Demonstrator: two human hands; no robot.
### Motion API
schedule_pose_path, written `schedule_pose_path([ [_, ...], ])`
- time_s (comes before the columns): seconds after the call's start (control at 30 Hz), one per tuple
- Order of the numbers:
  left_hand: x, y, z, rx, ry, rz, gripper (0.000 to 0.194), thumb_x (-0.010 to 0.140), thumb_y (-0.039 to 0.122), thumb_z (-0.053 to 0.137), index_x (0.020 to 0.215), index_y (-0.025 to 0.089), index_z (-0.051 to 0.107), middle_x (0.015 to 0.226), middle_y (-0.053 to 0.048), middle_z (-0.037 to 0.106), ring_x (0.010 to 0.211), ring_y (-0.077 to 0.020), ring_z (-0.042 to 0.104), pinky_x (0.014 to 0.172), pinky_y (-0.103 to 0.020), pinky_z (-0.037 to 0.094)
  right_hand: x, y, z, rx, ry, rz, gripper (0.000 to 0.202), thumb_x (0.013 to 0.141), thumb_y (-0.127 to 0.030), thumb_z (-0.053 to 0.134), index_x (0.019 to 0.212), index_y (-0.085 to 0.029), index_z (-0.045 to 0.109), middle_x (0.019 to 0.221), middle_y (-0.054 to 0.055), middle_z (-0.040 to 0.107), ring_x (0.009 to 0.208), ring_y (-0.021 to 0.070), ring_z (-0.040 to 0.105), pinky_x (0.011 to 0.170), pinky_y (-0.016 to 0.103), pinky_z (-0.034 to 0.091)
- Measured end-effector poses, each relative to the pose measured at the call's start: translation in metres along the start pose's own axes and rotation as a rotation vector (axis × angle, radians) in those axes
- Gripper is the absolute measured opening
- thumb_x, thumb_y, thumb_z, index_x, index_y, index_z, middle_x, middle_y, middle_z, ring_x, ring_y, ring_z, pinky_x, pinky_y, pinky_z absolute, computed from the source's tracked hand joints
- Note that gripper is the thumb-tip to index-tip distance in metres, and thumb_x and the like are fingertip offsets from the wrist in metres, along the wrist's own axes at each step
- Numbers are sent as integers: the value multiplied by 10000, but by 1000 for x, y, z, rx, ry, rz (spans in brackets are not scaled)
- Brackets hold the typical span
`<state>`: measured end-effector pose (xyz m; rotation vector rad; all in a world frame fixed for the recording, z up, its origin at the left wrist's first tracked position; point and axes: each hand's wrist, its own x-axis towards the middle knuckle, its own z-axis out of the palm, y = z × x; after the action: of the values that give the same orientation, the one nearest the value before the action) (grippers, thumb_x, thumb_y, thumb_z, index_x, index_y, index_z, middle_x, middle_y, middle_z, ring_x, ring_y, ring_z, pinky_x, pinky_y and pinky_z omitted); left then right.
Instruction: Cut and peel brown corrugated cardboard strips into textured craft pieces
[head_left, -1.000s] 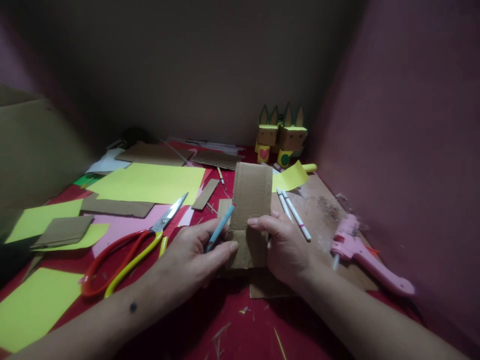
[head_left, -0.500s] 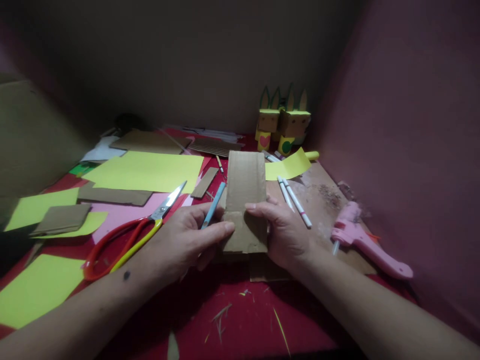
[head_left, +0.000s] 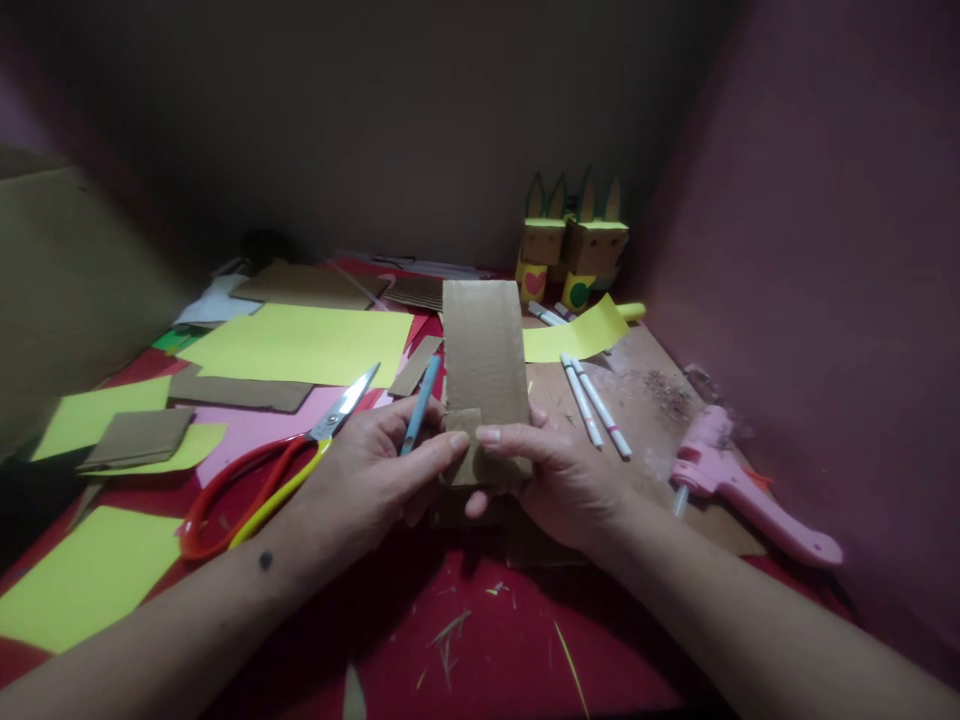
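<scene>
Tabletop, deep red (head_left: 480, 660), ran back to a dark grey wall (head_left: 420, 120), with a pinkish-purple wall (head_left: 817, 260) on the right and a tan panel (head_left: 52, 270) on the left. Light dim, far corners murky. Left half of surface crowded: large bright-yellow paper sheet (head_left: 300, 345), pink paper sheet (head_left: 251, 430) partly under steel scissors with red and yellow handles (head_left: 322, 425), small square of brown cardboard (head_left: 139, 437) lying on yellow paper. Right half: stained brown board (head_left: 652, 400) bearing two slim white markers (head_left: 600, 412) and a pink glue gun (head_left: 716, 465). At the back stood small box-headed cardboard figures with pointed ears (head_left: 596, 245), one marked with a green disc, another with a pink heart. Fine scraps (head_left: 450, 635) littered the near red area. Centre: tan rectangular cardboard piece (head_left: 486, 350), held between both hands over the near-middle of the table. Left hand (head_left: 382, 460) pinched its lower left edge, thumb in front, a light-blue pen (head_left: 421, 405) also lodged in the fingers. Right hand (head_left: 574, 475) gripped the lower right, thumb flat across the front, a fingertip showing below; remaining fingers hidden behind.
</scene>
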<state>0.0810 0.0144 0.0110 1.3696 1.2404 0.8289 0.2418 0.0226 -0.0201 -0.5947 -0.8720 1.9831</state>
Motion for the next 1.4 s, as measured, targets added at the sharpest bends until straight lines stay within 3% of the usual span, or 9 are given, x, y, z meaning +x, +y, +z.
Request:
schedule_pose_path([
  [0.53, 0, 1, 1, -22, -47, 22, 177, 800, 348, 628, 768, 184, 570, 470, 82, 523, 370, -54, 411, 353, -154, 313, 3, 4, -3, -35, 1, -34, 242, 738, -206, 697, 978, -172, 686, 809, 31, 704, 610, 127, 621, 452, 194, 513],
  [0.83, -3, 4, 4, -19, -69, 84, 229, 823, 410, 627, 801, 183, 612, 621, 3, 678, 553, -127, 622, 506, -208, 495, 1, 3, 1, -80, 81, -17, 344, 681, -273, 789, 993, -175, 684, 812, 37, 707, 610, 138, 628, 438, 198, 484],
  [1.23, -5, -2, 3, 67, -39, 88, 253, 846, 432, 585, 864, 179, 589, 685, -19, 679, 589, -160, 627, 529, -249, 511, 3, 6, -1, -80, 86, -26, 282, 672, -258, 784, 917, -152, 693, 724, 19, 692, 519, 106, 579, 435, 199, 459],
  [1.4, -2, -10, 2, 89, -52, 113, 241, 864, 430, 558, 841, 191, 562, 697, -29, 690, 609, -173, 639, 538, -259, 512, 5, 7, -1, -58, 95, -13, 325, 661, -246, 780, 959, -148, 694, 767, 39, 706, 566, 122, 617, 431, 183, 466],
])
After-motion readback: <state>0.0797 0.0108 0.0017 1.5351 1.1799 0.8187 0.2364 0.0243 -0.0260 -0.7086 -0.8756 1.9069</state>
